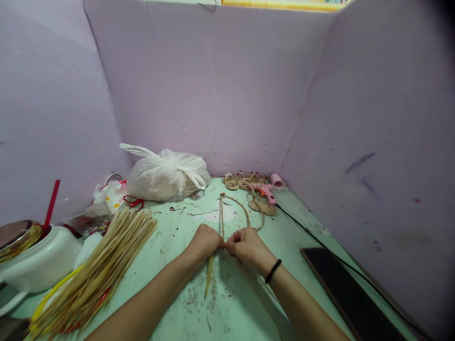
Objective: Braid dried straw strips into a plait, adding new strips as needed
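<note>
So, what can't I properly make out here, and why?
All in the head view:
Exact fingertip hold on the thin tan fibre cord: hidden by the curled left hand and right hand.
Contents of the knotted white plastic bag: veiled by its cloudy film.
Near end of the flat black rectangular slab: cut off by the bottom edge.

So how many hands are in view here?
2. The left hand and, close beside it, the right hand are over the green table, both closed at a straw braid; some fingers are hidden. No other hands show.
</note>
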`<state>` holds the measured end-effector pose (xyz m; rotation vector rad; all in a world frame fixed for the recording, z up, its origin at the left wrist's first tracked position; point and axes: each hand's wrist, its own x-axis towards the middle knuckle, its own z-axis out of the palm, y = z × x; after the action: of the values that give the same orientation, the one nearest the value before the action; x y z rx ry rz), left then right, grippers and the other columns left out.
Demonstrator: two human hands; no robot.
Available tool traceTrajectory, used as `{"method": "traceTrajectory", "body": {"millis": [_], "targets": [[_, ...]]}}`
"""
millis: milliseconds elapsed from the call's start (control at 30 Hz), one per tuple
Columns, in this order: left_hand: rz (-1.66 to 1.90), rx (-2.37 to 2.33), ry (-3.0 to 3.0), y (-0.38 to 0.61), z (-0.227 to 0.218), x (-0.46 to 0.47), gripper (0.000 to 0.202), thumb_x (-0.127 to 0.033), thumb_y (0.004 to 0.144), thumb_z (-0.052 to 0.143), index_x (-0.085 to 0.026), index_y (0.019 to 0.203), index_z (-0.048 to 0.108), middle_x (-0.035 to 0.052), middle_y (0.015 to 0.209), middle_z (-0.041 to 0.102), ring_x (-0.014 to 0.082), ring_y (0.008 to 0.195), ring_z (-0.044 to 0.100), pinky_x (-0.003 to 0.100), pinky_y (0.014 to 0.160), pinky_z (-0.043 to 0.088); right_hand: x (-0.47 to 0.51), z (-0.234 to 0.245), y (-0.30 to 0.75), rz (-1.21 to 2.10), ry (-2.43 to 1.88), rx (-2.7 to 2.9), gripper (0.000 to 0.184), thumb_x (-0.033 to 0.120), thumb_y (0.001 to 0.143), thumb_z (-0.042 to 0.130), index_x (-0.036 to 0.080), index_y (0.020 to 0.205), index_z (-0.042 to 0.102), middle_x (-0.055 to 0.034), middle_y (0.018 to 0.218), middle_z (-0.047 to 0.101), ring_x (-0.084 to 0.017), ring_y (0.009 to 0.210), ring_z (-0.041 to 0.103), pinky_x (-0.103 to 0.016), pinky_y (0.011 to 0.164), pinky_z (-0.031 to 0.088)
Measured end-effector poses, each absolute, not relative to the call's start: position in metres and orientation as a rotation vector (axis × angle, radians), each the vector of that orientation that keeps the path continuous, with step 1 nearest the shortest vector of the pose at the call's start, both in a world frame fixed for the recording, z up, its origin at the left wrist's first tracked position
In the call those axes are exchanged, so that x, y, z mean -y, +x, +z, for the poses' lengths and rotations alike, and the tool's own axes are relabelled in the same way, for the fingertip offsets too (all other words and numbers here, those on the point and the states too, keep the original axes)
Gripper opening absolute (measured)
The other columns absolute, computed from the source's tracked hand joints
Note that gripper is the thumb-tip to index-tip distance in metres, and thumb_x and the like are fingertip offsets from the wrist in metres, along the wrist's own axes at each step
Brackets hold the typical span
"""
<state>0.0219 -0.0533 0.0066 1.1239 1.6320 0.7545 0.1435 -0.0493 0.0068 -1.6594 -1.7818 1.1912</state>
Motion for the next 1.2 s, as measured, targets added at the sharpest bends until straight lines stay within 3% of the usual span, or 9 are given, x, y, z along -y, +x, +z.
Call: {"method": "traceTrajectory", "body": {"millis": [133,233,433,500,600,700,833,967,1200], "targets": [[0.687,-1.570,0.872,0.021,0.018,0.056,0.018,-0.012,0.049,0.047,-0.017,0.042,0.032,-0.0071,0.033,0.024,0.0023,0.031,0.014,0.020,0.035,0.006,0.059,0.008,0.135,1.141,-1.606,1.780,0.016,0.008,0.053,0.048,0.016,0.040,0.051,0.0019,0.032,0.044,-0.008,0.036,0.038,-0.022,0.040,0.022],[0.693,-1.523,0.933,0.017,0.016,0.054,0.013,-0.012,0.047,0.047,-0.017,0.044,0.036,-0.0077,0.032,0.025,0.0026,0.029,0.015,0.020,0.034,0.005,0.061,0.007,0.136,1.124,-1.534,1.820,0.015,0.007,0.053,0.050,0.016,0.042,0.054,0.0014,0.035,0.048,-0.008,0.038,0.039,-0.022,0.042,0.023],[0.644,-1.367,1.117,0.006,0.012,0.048,0.011,-0.022,0.048,0.056,-0.015,0.052,0.048,-0.0083,0.032,0.031,0.0029,0.027,0.018,0.020,0.031,0.008,0.045,0.014,0.153,1.369,-1.462,1.535,0.014,0.020,0.061,0.059,0.014,0.049,0.055,-0.0001,0.045,0.054,-0.008,0.039,0.043,-0.020,0.042,0.033],[0.627,-1.342,1.137,0.004,0.013,0.048,0.014,-0.025,0.048,0.058,-0.015,0.053,0.050,-0.0086,0.032,0.032,0.0027,0.027,0.019,0.020,0.031,0.009,0.042,0.018,0.155,1.387,-1.458,1.301,0.011,0.019,0.064,0.058,0.013,0.055,0.056,-0.0006,0.049,0.056,-0.008,0.042,0.047,-0.020,0.045,0.038],[0.614,-1.313,1.146,0.003,0.016,0.048,0.017,-0.028,0.048,0.059,-0.014,0.053,0.051,-0.0092,0.032,0.031,0.0022,0.026,0.019,0.019,0.031,0.008,0.047,0.020,0.148,1.688,-1.363,1.168,0.009,0.017,0.066,0.056,0.012,0.058,0.056,-0.0005,0.050,0.056,-0.008,0.045,0.050,-0.021,0.049,0.042],[0.613,-1.313,1.155,0.003,0.016,0.048,0.014,-0.026,0.048,0.057,-0.014,0.052,0.051,-0.0088,0.032,0.031,0.0024,0.027,0.019,0.019,0.032,0.008,0.053,0.016,0.139,1.785,-1.346,1.229,0.013,0.015,0.065,0.052,0.013,0.052,0.054,0.0017,0.042,0.049,-0.006,0.038,0.043,-0.019,0.041,0.034],[0.599,-1.345,1.187,0.005,0.015,0.048,0.006,-0.018,0.049,0.051,-0.013,0.052,0.052,-0.0075,0.032,0.033,0.0034,0.028,0.020,0.020,0.032,0.010,0.051,0.006,0.137,1.527,-1.467,1.378,0.014,0.010,0.059,0.051,0.013,0.045,0.050,0.0057,0.034,0.038,-0.003,0.033,0.024,-0.020,0.036,0.013],[0.576,-1.344,1.286,0.002,0.014,0.048,0.005,-0.019,0.052,0.051,-0.014,0.049,0.050,-0.0065,0.033,0.032,0.0044,0.028,0.022,0.020,0.032,0.012,0.046,0.001,0.141,1.505,-1.464,1.400,0.009,0.009,0.054,0.050,0.013,0.046,0.049,0.0062,0.035,0.039,-0.003,0.034,0.024,-0.021,0.038,0.012],[0.358,-1.521,1.378,-0.009,0.023,0.046,0.011,-0.023,0.054,0.052,-0.013,0.052,0.057,-0.0013,0.040,0.046,0.0054,0.030,0.025,0.021,0.034,0.016,0.047,-0.003,0.139,1.532,-1.468,1.428,0.008,0.013,0.054,0.049,0.014,0.046,0.049,0.0083,0.032,0.032,-0.002,0.031,0.020,-0.021,0.038,0.010]]}}
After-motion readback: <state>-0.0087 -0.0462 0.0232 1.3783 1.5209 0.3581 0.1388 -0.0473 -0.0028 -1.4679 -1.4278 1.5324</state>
